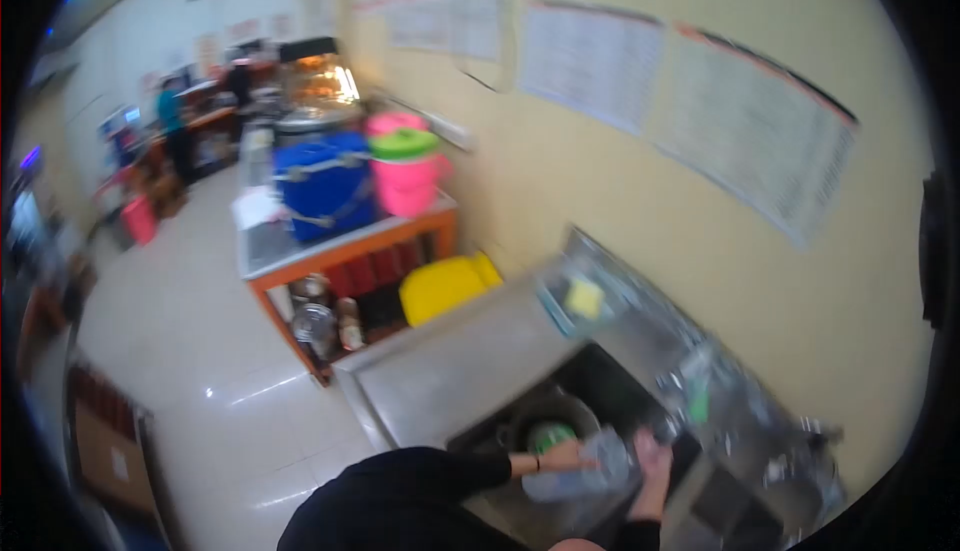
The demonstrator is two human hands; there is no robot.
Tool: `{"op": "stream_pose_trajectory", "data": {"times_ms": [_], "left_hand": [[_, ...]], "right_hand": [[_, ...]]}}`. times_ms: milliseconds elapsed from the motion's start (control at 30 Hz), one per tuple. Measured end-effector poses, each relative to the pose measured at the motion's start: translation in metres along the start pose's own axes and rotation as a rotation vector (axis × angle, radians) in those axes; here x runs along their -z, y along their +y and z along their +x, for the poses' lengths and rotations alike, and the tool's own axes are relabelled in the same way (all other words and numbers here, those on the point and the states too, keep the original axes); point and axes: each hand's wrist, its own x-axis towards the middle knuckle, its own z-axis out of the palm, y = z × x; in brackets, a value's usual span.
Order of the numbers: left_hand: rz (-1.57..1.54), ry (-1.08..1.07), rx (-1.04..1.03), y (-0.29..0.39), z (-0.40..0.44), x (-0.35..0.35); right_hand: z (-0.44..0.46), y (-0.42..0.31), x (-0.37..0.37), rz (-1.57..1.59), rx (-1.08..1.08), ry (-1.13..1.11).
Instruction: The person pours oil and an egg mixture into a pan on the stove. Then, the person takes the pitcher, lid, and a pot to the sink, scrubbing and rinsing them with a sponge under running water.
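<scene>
At the sink [618,363], my left hand [565,457] reaches in from a black sleeve, with a dark band on its wrist. Its fingers close on a translucent plastic container [610,473], tilted over the basin. My right hand [652,453] is raised at the container's right side, close to the shiny metal and clear plastic at the sink's edge. Blur hides its fingers, and I cannot tell whether it touches the container. A large metal pot [575,411] sits in the basin beyond my left hand, with something green [550,438] inside.
A tray with a yellow sponge [584,298] stands on the steel counter [450,376]. Crumpled clear plastic [740,391] lies along the wall. Left of the counter, an orange-framed table [345,263] holds a blue cooler [325,191] and a pink jug [408,176]. People stand far back.
</scene>
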Motion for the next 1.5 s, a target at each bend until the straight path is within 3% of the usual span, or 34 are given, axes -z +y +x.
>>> {"op": "stream_pose_trajectory", "data": {"times_ms": [33, 67, 100, 167, 200, 267, 367, 400, 500, 567, 600, 667, 767, 800, 900, 1000, 1100, 1200, 1300, 1400, 1500], "left_hand": [[-0.008, -0.059, 0.038, 0.036, -0.004, 0.006], [0.072, -0.043, 0.085, 0.017, 0.016, -0.016], [-0.086, -0.019, 0.052, 0.013, 0.024, -0.030], [-0.342, 0.017, 0.016, 0.007, 0.039, -0.053], [-0.276, 0.018, 0.006, -0.008, 0.048, -0.062], [-0.282, 0.019, 0.018, -0.006, 0.056, -0.070], [-0.466, -0.092, 0.122, 0.000, 0.054, -0.072], [-0.524, -0.130, 0.157, -0.004, 0.060, -0.072], [-0.324, 0.404, -0.017, -0.035, 0.082, -0.074], [-0.413, 0.510, 0.088, -0.041, 0.076, -0.046], [-0.453, 0.565, 0.144, -0.044, 0.070, -0.031], [-0.469, 0.500, 0.216, -0.053, 0.055, -0.009], [-0.482, 0.424, 0.287, -0.068, 0.036, 0.008], [-0.494, 0.408, 0.297, -0.072, 0.032, 0.011], [-0.488, 0.381, 0.333, -0.084, 0.020, 0.018], [-0.456, 0.365, 0.361, -0.091, 0.011, 0.020], [-0.447, 0.336, 0.410, -0.088, 0.007, 0.025], [-0.475, 0.321, 0.399, -0.091, 0.008, 0.018], [-0.392, 0.300, 0.424, -0.093, 0.012, 0.011], [-0.315, 0.263, 0.477, -0.090, 0.011, 0.002], [-0.379, 0.200, 0.479, -0.086, 0.019, -0.005]], "right_hand": [[-0.019, 0.015, -0.023, -0.323, 0.168, 0.067], [-0.040, 0.032, -0.051, -0.654, 0.313, 0.190], [-0.044, 0.029, -0.038, -0.859, 0.371, 0.167], [-0.076, 0.039, -0.057, -1.361, 0.320, 0.126], [-0.086, 0.037, -0.052, -1.813, 0.209, 0.063], [-0.120, 0.052, -0.069, -2.387, 0.134, 0.000], [-0.125, 0.053, -0.065, -2.512, 0.217, 0.117], [-0.121, 0.049, -0.061, -2.501, 0.259, 0.149], [-0.108, 0.055, -0.053, -2.533, 0.329, 0.156], [-0.101, 0.070, -0.060, -2.637, 0.314, 0.079], [-0.097, 0.066, -0.060, -2.540, 0.350, 0.069], [-0.088, 0.057, -0.061, -2.335, 0.395, 0.053], [-0.077, 0.063, -0.075, -2.439, 0.604, 0.267], [-0.076, 0.064, -0.082, -2.393, 0.471, 0.223], [-0.066, 0.058, -0.082, -2.330, 0.439, 0.206], [-0.065, 0.071, -0.085, -2.382, 0.510, 0.473], [-0.072, 0.070, -0.093, -2.365, 0.377, 0.251], [-0.070, 0.063, -0.076, -2.305, 0.472, 0.439], [-0.081, 0.069, -0.081, -2.255, 0.585, 0.270], [-0.080, 0.050, -0.066, -1.657, 0.390, 0.372], [-0.081, 0.043, -0.028, -1.099, 0.477, 0.464]]}}
